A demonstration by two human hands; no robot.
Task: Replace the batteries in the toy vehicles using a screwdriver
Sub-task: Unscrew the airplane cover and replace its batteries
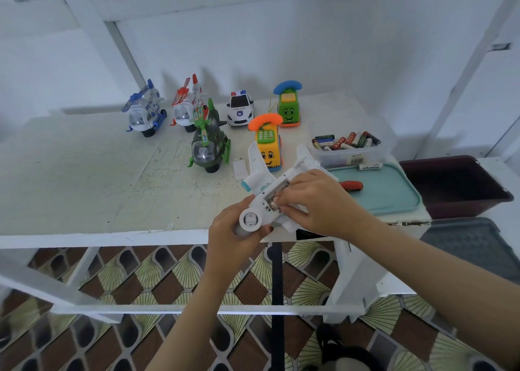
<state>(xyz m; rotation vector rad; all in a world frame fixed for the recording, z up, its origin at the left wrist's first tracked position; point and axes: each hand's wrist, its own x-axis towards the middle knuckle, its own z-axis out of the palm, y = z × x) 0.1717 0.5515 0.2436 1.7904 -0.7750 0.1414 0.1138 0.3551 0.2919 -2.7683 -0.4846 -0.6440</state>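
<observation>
Over the surface's (84, 173) near edge, the left hand (233, 230) grips the upturned toy plane (257, 159) by its nose. The right hand (315, 204) curls its fingers (284, 199) into the open battery bay (271, 200); I cannot tell whether they hold a cell. A pried cell could spring out and drop to the floor (140, 272).

The toy airplane (261, 179) is white with pale blue trim. Behind it are a yellow phone car (268, 148) with an orange handset, a green phone car (288, 108) with a blue handset, a white police car (239, 110), a camouflage-green helicopter (209, 148), a blue-and-white helicopter (145, 113) and a red-and-white helicopter (184, 108). Right of it, the screwdriver (351, 185) has a red handle and the lid (391, 199) is teal. Below it, the floor tiles (168, 269) show brown and cream fans.
</observation>
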